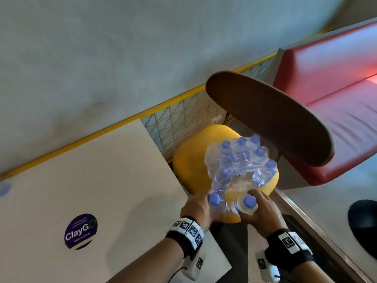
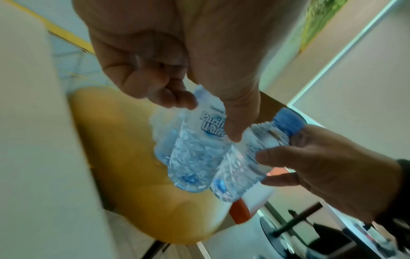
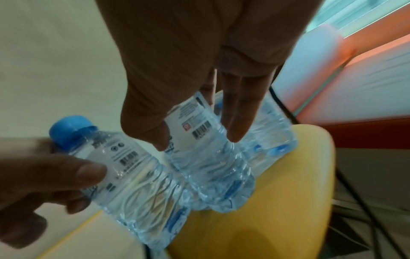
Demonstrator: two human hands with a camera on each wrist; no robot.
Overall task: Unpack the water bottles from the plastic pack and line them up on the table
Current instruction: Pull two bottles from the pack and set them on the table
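Note:
A clear plastic pack (image 1: 240, 162) of several blue-capped water bottles sits on a yellow chair seat (image 1: 189, 166), to the right of the white table (image 1: 102, 170). At its near end, my left hand (image 1: 199, 209) grips one bottle (image 1: 215, 201) and my right hand (image 1: 263, 211) grips another (image 1: 247, 205). In the left wrist view my left hand (image 2: 208, 119) wraps a labelled bottle (image 2: 195, 157). In the right wrist view my right hand (image 3: 197, 140) pinches its bottle (image 3: 210, 166) between thumb and fingers. Both bottles are tilted above the seat.
A purple round sticker (image 1: 80, 231) lies on the table, and a blurred blue cap (image 1: 4, 188) shows at its far left edge. A dark wooden round top (image 1: 265, 119) and a red bench (image 1: 326, 88) stand right of the chair. A yellow wire railing (image 1: 179, 119) runs behind.

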